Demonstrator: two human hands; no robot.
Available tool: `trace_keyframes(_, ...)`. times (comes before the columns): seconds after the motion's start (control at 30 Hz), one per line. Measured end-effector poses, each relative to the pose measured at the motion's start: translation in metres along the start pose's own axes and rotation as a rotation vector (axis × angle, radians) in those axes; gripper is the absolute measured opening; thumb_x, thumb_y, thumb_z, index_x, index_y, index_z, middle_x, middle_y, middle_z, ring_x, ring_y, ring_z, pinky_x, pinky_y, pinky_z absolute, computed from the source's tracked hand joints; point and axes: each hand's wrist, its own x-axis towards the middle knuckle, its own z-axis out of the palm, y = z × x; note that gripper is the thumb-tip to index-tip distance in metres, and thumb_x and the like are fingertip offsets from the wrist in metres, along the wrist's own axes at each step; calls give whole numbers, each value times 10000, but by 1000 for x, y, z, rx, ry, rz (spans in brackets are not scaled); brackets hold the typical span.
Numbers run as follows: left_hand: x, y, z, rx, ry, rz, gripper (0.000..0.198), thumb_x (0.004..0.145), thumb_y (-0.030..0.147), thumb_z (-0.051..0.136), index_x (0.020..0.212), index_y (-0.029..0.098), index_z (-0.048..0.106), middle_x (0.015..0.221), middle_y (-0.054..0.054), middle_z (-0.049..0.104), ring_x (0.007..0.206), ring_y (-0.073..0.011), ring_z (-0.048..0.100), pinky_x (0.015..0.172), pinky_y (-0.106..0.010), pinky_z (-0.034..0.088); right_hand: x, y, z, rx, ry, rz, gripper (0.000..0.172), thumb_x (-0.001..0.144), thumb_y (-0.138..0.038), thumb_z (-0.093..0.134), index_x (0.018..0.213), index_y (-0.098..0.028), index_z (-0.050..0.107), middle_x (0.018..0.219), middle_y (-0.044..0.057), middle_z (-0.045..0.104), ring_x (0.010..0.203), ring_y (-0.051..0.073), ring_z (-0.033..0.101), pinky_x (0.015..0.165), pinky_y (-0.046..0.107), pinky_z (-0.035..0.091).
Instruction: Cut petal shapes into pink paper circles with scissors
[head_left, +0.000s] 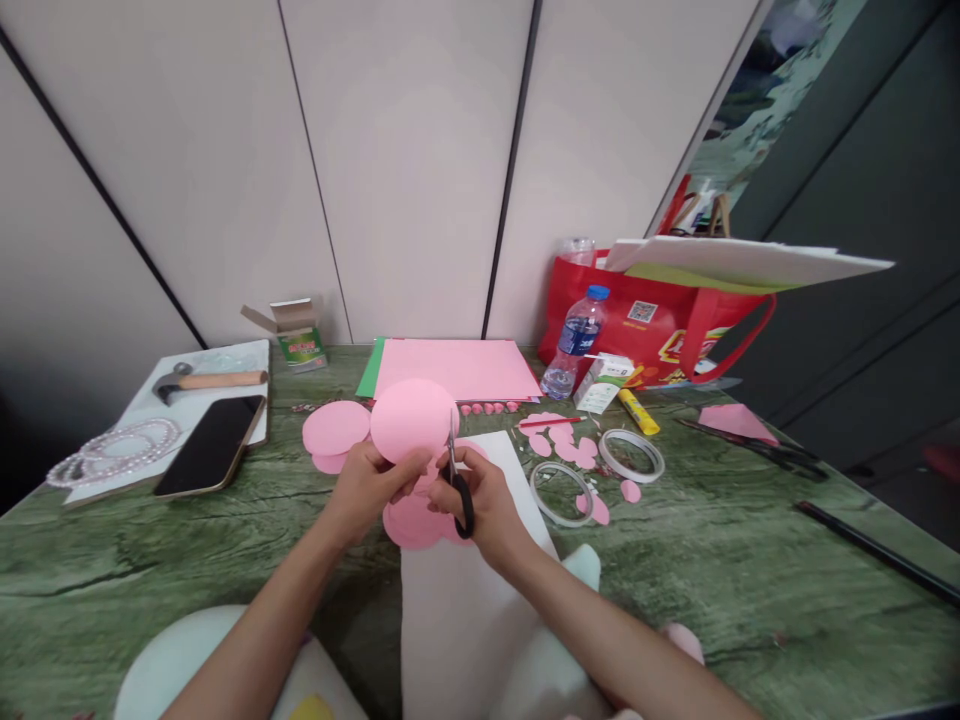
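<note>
Pinched in my left hand [375, 485] is a round pink paper disc [412, 418], held up over the table. My right hand [480, 500] grips black-handled scissors [463, 500], whose blades point away from me along the disc's right edge. Whether the blades touch the paper I cannot tell. Below my hands, more pink paper pieces [420, 525] lie on a white sheet [465, 620], partly hidden by my fingers. To the left of the held disc rest other pink paper circles [336, 428].
Behind lie pink sheets [457, 368]. To the right are tape rolls [561, 494], pink scraps [559, 435], a glue stick [637, 411], a water bottle [576, 340] and a red bag [630, 310]. Leftward are a phone [214, 445], a hammer [217, 380] and a small box [300, 335].
</note>
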Motion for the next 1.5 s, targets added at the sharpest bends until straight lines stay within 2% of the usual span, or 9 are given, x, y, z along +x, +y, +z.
trace_keyframes(0.1, 1, -2, -2, 0, -3, 6, 321, 691, 325, 553, 451, 128, 469, 391, 45, 395, 373, -48, 316, 361, -184, 232, 0, 1, 0, -13, 18, 5, 301, 581, -327, 668, 754, -179, 470, 488, -77, 461, 423, 57, 415, 457, 208, 387)
trace_keyframes(0.33, 2, 1, -2, -70, -2, 9, 322, 704, 278, 553, 432, 125, 474, 372, 49, 392, 367, -41, 315, 370, -179, 240, -1, 2, -1, -51, 45, 34, 265, 604, -338, 647, 730, -171, 484, 434, -85, 469, 384, 63, 461, 401, 186, 392)
trace_keyframes(0.53, 2, -1, 0, -147, -40, -25, 359, 758, 357, 478, 486, 124, 479, 412, 31, 437, 356, -45, 346, 360, -176, 244, -3, 4, 2, -40, 15, 50, 276, 602, -331, 657, 728, -175, 468, 433, -84, 477, 391, 73, 479, 376, 167, 356)
trace_keyframes(0.67, 0, 1, 4, -121, 2, -67, 309, 712, 360, 525, 506, 133, 478, 417, 34, 454, 367, -60, 387, 365, -175, 299, -3, 4, 4, -26, -27, 72, 325, 539, -299, 705, 714, -176, 459, 524, -57, 534, 415, 68, 464, 415, 191, 376)
trace_keyframes(0.8, -1, 5, 5, -28, 51, -61, 251, 670, 328, 571, 529, 137, 490, 412, 49, 445, 376, -64, 389, 363, -173, 323, -1, 2, 3, -8, -20, 63, 368, 505, -277, 726, 736, -180, 455, 521, -68, 500, 440, 64, 421, 436, 187, 337)
trace_keyframes(0.97, -1, 6, 5, 78, 61, -26, 207, 653, 332, 586, 616, 130, 553, 456, 32, 510, 418, -94, 458, 400, -197, 391, 0, -4, 2, 17, -14, 39, 389, 491, -267, 733, 750, -186, 453, 598, -55, 489, 543, 86, 441, 519, 205, 349)
trace_keyframes(1.33, -1, 9, 4, 43, 55, -60, 262, 666, 298, 566, 474, 141, 479, 383, 41, 441, 356, -64, 387, 347, -175, 314, -1, -7, 2, 33, -16, 65, 378, 510, -267, 718, 756, -179, 445, 536, -83, 447, 450, 49, 341, 422, 174, 258)
trace_keyframes(1.5, -1, 5, 1, 37, 55, -62, 274, 671, 292, 560, 456, 141, 482, 378, 36, 441, 361, -66, 388, 353, -179, 304, 0, 0, 0, 27, -24, 62, 363, 521, -273, 709, 758, -186, 447, 516, -78, 467, 444, 59, 372, 426, 184, 286)
